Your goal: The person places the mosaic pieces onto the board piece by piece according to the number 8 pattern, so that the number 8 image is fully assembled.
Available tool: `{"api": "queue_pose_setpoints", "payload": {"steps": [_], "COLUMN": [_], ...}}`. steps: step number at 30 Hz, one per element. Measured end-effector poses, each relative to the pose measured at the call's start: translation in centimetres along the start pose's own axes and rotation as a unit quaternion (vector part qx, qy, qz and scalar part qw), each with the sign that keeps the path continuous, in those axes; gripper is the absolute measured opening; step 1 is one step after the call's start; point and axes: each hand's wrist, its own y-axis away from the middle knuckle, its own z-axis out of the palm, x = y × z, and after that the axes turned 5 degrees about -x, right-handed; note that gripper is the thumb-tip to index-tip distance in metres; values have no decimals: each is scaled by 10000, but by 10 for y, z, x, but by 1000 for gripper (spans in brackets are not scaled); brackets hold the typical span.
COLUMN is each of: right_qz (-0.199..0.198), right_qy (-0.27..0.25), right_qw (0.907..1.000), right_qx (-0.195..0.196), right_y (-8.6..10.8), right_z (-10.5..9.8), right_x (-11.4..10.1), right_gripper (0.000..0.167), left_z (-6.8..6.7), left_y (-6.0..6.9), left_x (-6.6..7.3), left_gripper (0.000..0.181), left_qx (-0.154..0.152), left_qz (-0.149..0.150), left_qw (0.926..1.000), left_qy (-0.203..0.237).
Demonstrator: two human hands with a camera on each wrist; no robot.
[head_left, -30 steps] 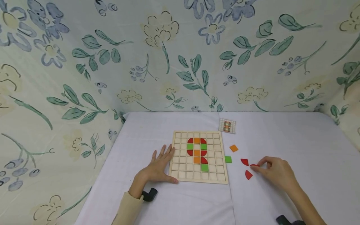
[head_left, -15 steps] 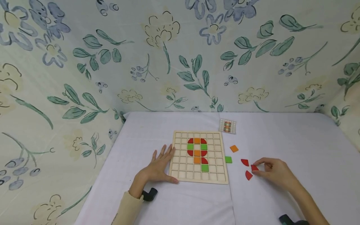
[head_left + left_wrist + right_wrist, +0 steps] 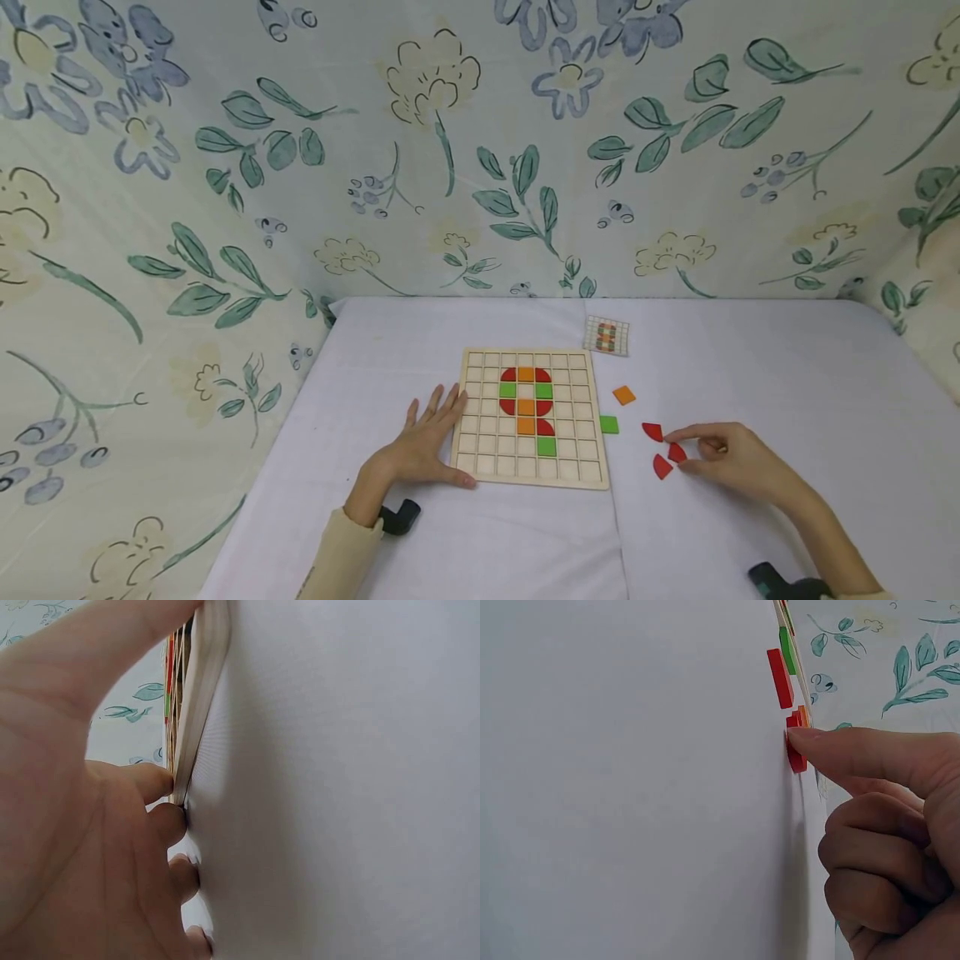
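Note:
In the head view, my left hand (image 3: 426, 446) lies spread at the left edge of a wooden grid board (image 3: 480, 458). Its fingertips touch the frame, and its thumb reaches the front corner; the left wrist view shows the board's side by the fingers. Red, orange and green tiles fill some of the board's cells. To the right, my right hand (image 3: 738, 462) has a red quarter-circle tile (image 3: 677, 452) between thumb and index finger, low at the cloth. Two more red quarter-circle tiles, one upper (image 3: 652, 432) and one lower (image 3: 662, 467), lie close by. The other right fingers are curled.
A green square tile (image 3: 610, 425) lies against the board's right edge, with an orange square tile (image 3: 624, 395) behind it. A small pattern card (image 3: 606, 336) lies at the board's far right corner. White cloth (image 3: 787, 358) covers the table; a floral curtain (image 3: 465, 167) hangs behind.
The right hand's red tile has gone from edge-on to flat, near the other two red tiles. Thumb and index finger have spread wider around it. The left hand stays put.

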Motion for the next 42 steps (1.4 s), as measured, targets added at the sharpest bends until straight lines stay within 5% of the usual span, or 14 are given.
{"api": "queue_pose_setpoints", "payload": {"steps": [9,22,27,34,42], "right_qz": [-181,29,104,-88,15], "right_qy": [-315,-48,-67,178,6], "right_qw": [9976,9998,9998,9985,9961], "right_qx": [-586,165,128,502,878], "right_y": [1,1,3,2,-5], "right_z": [-12,-6,-6,-2,25], "right_x": [8,8,6,3,-32], "right_gripper": [44,42,45,40,39], "left_z": [0,0,0,0,0], "left_y": [0,0,0,0,0], "left_x": [0,0,0,1,1], "left_gripper": [136,136,136,137,137], "left_qx": [16,9,-2,0,16], "left_qz": [-1,-17,-5,-24,-25], "left_qw": [10000,10000,10000,10000,10000], "left_qy": [-6,-59,-43,-35,11]}}
